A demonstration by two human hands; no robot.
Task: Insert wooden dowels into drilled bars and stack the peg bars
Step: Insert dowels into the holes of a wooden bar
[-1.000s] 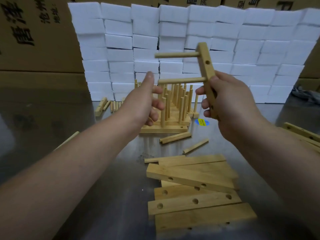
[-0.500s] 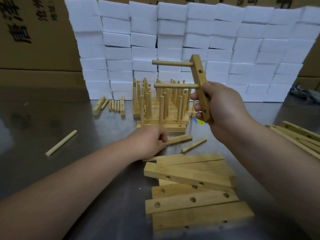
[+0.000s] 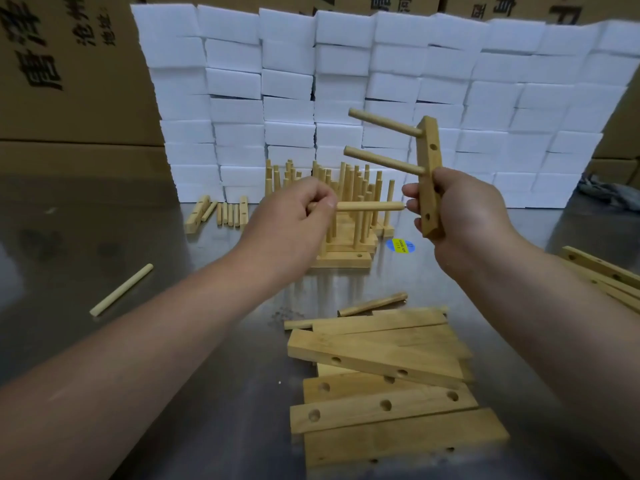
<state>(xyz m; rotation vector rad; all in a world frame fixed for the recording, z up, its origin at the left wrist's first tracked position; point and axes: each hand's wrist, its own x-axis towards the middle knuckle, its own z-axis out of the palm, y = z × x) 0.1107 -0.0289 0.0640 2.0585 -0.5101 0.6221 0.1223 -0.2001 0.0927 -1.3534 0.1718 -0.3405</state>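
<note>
Right hand point(image 3: 464, 216): fingers clamped on the lower half of the drilled bar point(image 3: 429, 161), held near upright above the counter point(image 3: 173, 341). Two dowels point(image 3: 384, 160) are seated in the bar's upper part and stick out to its left. Left hand point(image 3: 294, 216): fingers pinch one end of a third dowel point(image 3: 367, 206), held level, its free tip just left of the bar's lower part and not inserted. The peg bar stack point(image 3: 346, 258) stands on the counter behind the bar. Loose drilled bars point(image 3: 381, 358) lie below the bar, nearer the camera. A stray dowel point(image 3: 121, 289) lies far left of the bar.
</note>
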